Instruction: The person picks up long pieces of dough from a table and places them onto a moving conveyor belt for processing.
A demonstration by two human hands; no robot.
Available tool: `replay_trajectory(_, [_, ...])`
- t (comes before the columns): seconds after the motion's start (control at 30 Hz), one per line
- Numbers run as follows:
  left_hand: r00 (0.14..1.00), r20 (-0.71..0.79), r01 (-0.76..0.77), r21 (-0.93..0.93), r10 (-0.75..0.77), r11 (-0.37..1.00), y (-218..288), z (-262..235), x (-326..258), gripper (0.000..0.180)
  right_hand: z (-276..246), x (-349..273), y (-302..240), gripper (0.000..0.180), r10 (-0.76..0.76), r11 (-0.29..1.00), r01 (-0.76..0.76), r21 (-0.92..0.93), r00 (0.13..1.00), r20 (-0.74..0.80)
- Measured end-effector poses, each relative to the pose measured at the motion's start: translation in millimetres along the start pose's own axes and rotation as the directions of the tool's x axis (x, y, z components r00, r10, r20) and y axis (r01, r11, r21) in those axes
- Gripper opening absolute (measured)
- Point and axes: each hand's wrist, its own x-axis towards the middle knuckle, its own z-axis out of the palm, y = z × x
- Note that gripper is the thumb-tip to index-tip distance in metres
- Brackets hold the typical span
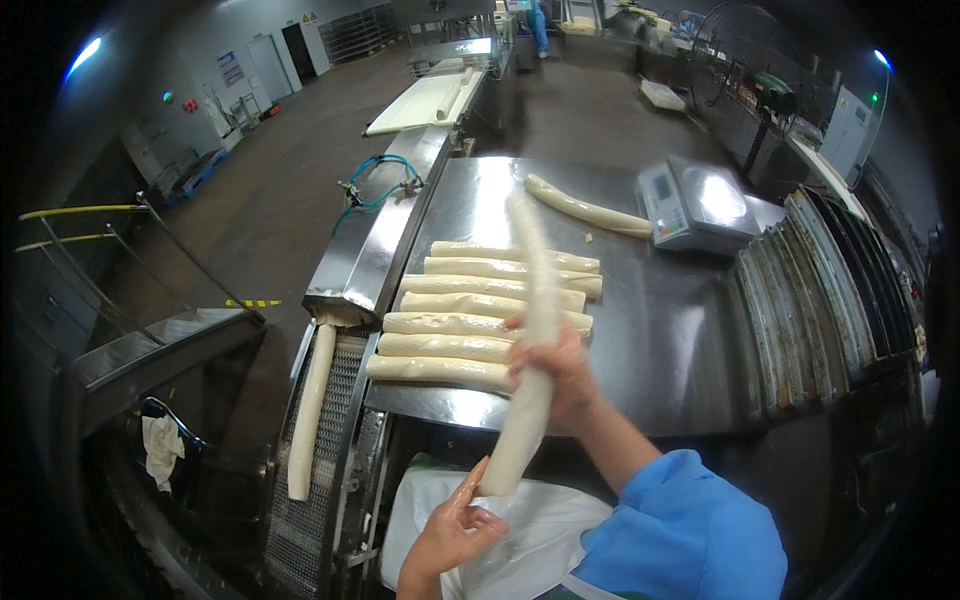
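A long pale dough roll [536, 370] is held up slantwise over the table's front edge, its far end blurred by motion. My right hand [560, 368] is closed around its middle. At the roll's near end is my left hand [458, 530], thumb and forefinger apart, the forefinger against the roll's side. Several similar dough rolls [445, 372] lie side by side on the steel table [665, 345], left of my right hand. Another dough roll [590, 208] lies farther back, its right end at the scale [690, 205].
On the left, a mesh conveyor [335, 400] carries one dough roll [313, 410] below a steel chute [375, 240]. Stacked metal trays [800, 300] stand at the right. Beyond the chute, a white belt [420, 105] bears more dough. A railed step [170, 340] stands far left.
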Motion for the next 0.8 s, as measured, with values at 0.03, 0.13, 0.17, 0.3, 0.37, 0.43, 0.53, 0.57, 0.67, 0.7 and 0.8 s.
replay_trajectory(0.03, [0.999,0.006,0.051,0.102,-0.052,0.994,-13.5,-16.3,0.3,0.078,-24.5,8.4,-7.6,0.048,-0.067,0.997,0.062,-0.05,0.992,-0.103])
replay_trajectory(0.13, [0.973,-0.22,0.123,0.256,-0.066,0.959,-22.1,-51.0,-9.3,0.064,-91.0,28.1,-18.2,0.043,-0.134,0.985,0.087,-0.147,0.927,-0.35])
replay_trajectory(0.17, [0.946,-0.32,0.153,0.329,-0.042,0.932,-25.0,-66.7,-11.4,0.063,-116.9,33.9,-15.1,0.045,-0.188,0.973,0.103,-0.208,0.875,-0.446])
replay_trajectory(0.3, [0.799,-0.553,0.282,0.69,0.234,0.666,-16.2,-123.6,-20.4,0.058,-273.2,39.0,5.9,0.076,-0.238,0.758,-0.281,-0.588,0.72,-0.652])
replay_trajectory(0.37, [0.657,-0.651,0.463,0.747,0.38,0.478,-33.4,-171.9,-52.5,0.067,-252.9,40.5,11.2,0.092,-0.47,0.386,-0.474,-0.792,0.637,-0.611])
replay_trajectory(0.43, [0.521,-0.719,0.634,0.687,0.46,0.355,-58.3,-221.9,-80.8,0.071,-254.4,38.6,18.0,0.097,-0.53,0.309,-0.397,-0.864,0.683,-0.503])
replay_trajectory(0.53, [0.394,-0.831,0.766,0.533,0.394,0.359,-76.6,-254.6,-120.4,0.074,-213.8,36.3,22.5,0.094,-0.459,-0.035,-0.299,-0.954,0.852,-0.25])
replay_trajectory(0.57, [0.378,-0.857,0.78,0.498,0.35,0.379,-80.0,-260.2,-131.0,0.074,-201.9,35.1,26.9,0.093,-0.351,-0.342,-0.205,-0.917,0.933,-0.077])
replay_trajectory(0.67, [0.314,-0.809,0.738,0.537,0.496,0.409,-77.4,-253.4,-125.5,0.045,-164.5,34.7,52.7,0.095,-0.1,-0.387,0.124,-0.914,0.98,0.175])
replay_trajectory(0.7, [0.316,-0.8,0.736,0.546,0.51,0.4,-68.4,-243.4,-118.9,0.045,-140.2,31.6,59.5,0.095,-0.053,-0.371,0.201,-0.906,0.97,0.237])
replay_trajectory(0.8, [0.314,-0.759,0.678,0.6,0.571,0.425,-69.8,-235.5,-120.3,0.036,-70.3,21.9,71.7,0.101,0.115,-0.513,0.351,-0.783,0.933,0.342])
